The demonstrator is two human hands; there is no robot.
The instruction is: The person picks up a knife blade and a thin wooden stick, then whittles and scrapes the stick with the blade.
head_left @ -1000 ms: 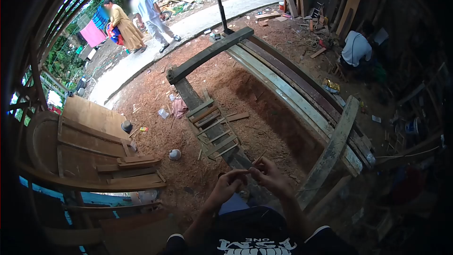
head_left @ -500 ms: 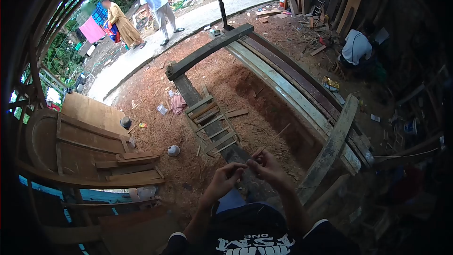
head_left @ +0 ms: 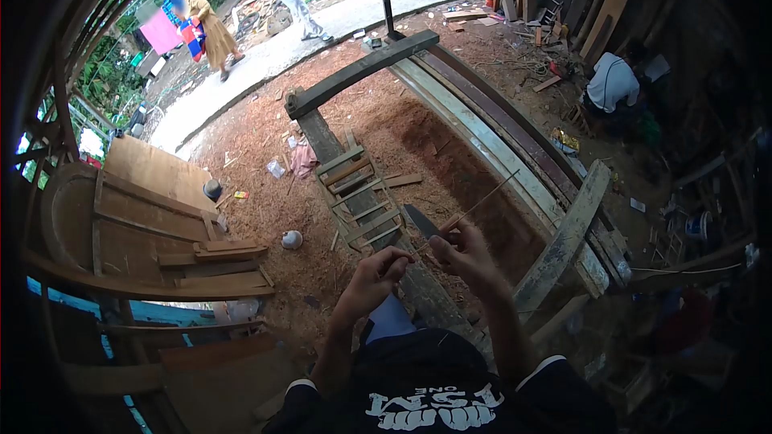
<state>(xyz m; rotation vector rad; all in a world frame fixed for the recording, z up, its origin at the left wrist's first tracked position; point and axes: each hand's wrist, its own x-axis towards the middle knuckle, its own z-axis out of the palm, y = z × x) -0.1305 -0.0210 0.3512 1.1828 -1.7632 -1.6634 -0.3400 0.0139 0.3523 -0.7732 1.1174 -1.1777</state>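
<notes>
My right hand (head_left: 470, 261) is closed around a knife, whose dark grey blade (head_left: 420, 221) points up and to the left. A thin stick (head_left: 490, 195) extends up and right from the same hand; how the fingers hold it is partly hidden. Just left of it, my left hand (head_left: 374, 285) is pinched closed, and whatever is between its fingertips is too small to make out. Ahead of both hands, a small ladder-like wooden frame (head_left: 372, 223) with several slats lies on a dark plank (head_left: 323, 138).
Long boards (head_left: 482, 133) run along the right, with a thick beam (head_left: 567, 233) across their near end. Wooden panels (head_left: 153, 233) lie at left. Wood shavings cover the ground. One person (head_left: 613, 82) crouches at right; two others are by the path (head_left: 346, 16).
My hands have moved apart slightly, and the knife blade now shows above my right hand. The thin stick has swung further up and right. Two people in the background have shifted.
</notes>
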